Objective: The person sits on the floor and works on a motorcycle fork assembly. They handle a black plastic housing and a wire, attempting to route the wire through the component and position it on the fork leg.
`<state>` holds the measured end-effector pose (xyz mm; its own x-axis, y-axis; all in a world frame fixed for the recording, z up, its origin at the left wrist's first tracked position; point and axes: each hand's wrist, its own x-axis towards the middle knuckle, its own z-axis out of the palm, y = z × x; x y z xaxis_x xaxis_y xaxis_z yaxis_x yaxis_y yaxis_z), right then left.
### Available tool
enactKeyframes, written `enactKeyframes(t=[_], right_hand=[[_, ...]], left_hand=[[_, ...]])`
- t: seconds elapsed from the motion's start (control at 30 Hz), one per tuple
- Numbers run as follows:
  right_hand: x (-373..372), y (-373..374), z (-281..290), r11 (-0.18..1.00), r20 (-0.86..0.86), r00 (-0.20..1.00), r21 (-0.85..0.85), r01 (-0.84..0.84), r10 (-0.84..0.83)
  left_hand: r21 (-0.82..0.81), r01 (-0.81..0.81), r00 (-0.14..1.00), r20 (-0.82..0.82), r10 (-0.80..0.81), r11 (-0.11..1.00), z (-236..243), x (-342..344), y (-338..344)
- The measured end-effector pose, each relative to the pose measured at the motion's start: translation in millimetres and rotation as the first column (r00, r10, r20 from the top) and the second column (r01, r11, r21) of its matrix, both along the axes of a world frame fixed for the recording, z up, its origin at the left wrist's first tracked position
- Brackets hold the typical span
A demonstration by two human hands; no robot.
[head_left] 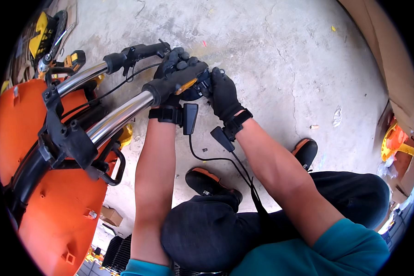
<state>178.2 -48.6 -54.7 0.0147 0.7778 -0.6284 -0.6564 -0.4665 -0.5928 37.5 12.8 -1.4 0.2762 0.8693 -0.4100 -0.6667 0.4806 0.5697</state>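
Handling fitting, right end of fork; cable strung, remainder unclear. Right hand touching it, left hand half-hidden; can't tell either grip.

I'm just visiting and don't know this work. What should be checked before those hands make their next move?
1. Left hand and right hand both gloved: ok.
2. Right hand at the work: ok, its fingertips are at the dark part by the end of the near fork leg.
3. Left hand's grip firm: cannot tell, the near fork leg partly hides that hand.
4. Wrist cables away from the fork: ok, they hang apart from it.
5. Floor free of scraps: not ok, a crumpled clear scrap lies there.
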Motion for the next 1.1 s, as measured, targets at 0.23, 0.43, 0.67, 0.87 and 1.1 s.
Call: enactKeyframes(t=[0.23,0.43,0.67,0.87,1.1], right_hand=[[16.3,3.0,-1.0,0.925,0.52,0.809,0.087,-0.369,0.274],[-8.1,-48.2,19.1,0.977,-0.015,0.983,-0.112,-0.184,0.184],[-6.0,-43.3,50.5,0.952,-0.028,0.955,-0.081,-0.296,0.295],[-10.7,-77.7,58.6,0.782,0.033,0.788,-0.157,-0.603,0.615],[-23.0,-90.3,68.0,0.654,0.159,0.64,-0.053,-0.754,0.752]], left_hand=[[0.216,0.205,0.838,-0.542,-0.057,0.955,-11.7,5.4,-13.5],[0.215,0.736,0.013,-0.953,0.304,0.642,-29.2,0.2,-20.1],[0.513,0.332,0.589,-0.768,0.251,0.792,-22.9,-31.7,-29.9],[0.218,0.31,0.394,-0.915,0.084,0.925,4.0,-35.5,-73.3],[0.067,-0.061,0.952,-0.296,0.078,0.996,4.9,-57.4,-97.5]])
